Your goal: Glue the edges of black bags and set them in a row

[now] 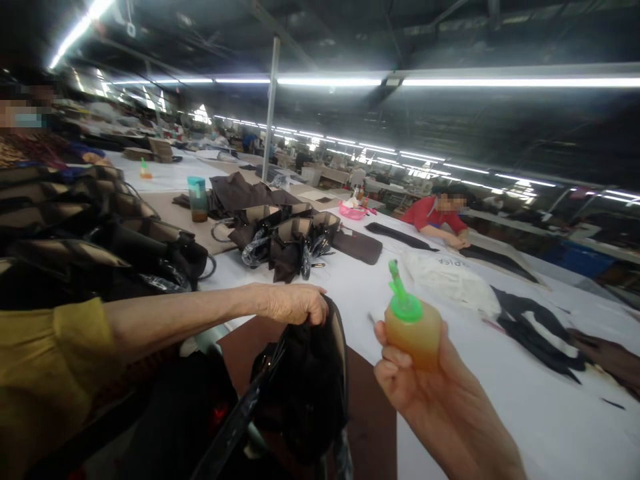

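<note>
Left hand (293,303): we are clamping curled fingers over the top edge of the black bag (310,373), steadying it beneath them.
Right hand (425,393): we are wrapping fingers round the amber bottle (415,337), its nozzle (400,293) upright above them, probably against spills.

The long white table (525,413) is stretching away before me, carrying a brown mat (373,413), folded umbrellas (285,243), a teal-lidded jar (197,198), a pink basket (353,212), a white bag (450,280) and dark fabric pieces (540,333).
</note>
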The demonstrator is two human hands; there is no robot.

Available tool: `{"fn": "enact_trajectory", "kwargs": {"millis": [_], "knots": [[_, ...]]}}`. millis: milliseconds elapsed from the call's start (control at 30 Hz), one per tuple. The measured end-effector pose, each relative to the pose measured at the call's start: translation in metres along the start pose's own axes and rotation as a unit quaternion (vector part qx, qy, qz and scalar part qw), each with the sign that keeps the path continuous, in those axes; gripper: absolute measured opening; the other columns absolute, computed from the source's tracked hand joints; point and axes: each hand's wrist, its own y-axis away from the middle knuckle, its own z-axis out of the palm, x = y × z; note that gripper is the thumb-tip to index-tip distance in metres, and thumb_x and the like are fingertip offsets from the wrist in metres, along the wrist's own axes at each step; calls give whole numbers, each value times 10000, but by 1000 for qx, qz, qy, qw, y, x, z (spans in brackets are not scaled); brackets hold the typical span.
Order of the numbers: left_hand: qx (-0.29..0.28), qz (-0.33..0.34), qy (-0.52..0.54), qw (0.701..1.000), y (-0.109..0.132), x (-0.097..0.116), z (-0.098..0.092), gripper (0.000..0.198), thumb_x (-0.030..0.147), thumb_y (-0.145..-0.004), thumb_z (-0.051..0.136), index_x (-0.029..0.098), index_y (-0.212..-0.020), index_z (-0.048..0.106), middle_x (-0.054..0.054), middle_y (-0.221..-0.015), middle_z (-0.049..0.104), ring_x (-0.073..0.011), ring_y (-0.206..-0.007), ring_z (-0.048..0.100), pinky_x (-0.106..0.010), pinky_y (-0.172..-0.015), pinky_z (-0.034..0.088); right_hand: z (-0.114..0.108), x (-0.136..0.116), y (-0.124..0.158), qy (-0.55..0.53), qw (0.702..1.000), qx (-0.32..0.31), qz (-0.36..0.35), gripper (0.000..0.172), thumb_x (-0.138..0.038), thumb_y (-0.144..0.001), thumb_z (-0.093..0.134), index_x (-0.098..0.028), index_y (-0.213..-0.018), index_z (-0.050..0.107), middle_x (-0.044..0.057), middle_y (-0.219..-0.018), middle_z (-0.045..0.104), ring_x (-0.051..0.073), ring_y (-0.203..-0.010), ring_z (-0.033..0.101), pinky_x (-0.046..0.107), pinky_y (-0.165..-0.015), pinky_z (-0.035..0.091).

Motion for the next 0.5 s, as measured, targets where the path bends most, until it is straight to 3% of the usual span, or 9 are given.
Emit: {"fn": "enact_trajectory", "kwargs": {"millis": [167, 267, 367, 500], "knots": [[0, 31, -17, 999, 12, 12, 5, 284, -100, -570, 407, 171, -509, 463, 59, -697, 621, -96, -768, 590, -324, -1094, 167, 17, 15, -35, -19, 1000, -13, 12, 304, -425, -779, 652, -185, -964, 637, 86, -880, 646, 120, -633, 549, 336, -713, 507], [29, -22, -46, 998, 24, 16, 9, 254, -51, -596, 430, 187, -629, 512, 60, -669, 598, -107, -710, 586, -364, -1103, 155, 22, 25, -60, -23, 999, -31, -1, 263, -392, -798, 643, -184, -958, 630, 71, -891, 652, 153, -726, 582, 431, -826, 480], [53, -82, -74, 993, 35, 29, 9, 294, 34, -651, 483, 188, -895, 545, 53, -682, 611, -142, -715, 606, -415, -1108, 129, 22, 34, -78, -45, 999, -26, -9, 246, -344, -797, 655, -174, -970, 614, 55, -915, 649, 178, -823, 595, 489, -893, 444], [58, -111, -17, 992, 44, 61, 11, 231, 285, -859, 450, 196, -1047, 550, -12, -821, 668, -207, -936, 599, -453, -1082, 167, 22, 44, -83, -54, 997, -36, -29, 284, -345, -787, 668, -195, -1016, 595, 40, -944, 644, 198, -873, 597, 568, -933, 391]]}}
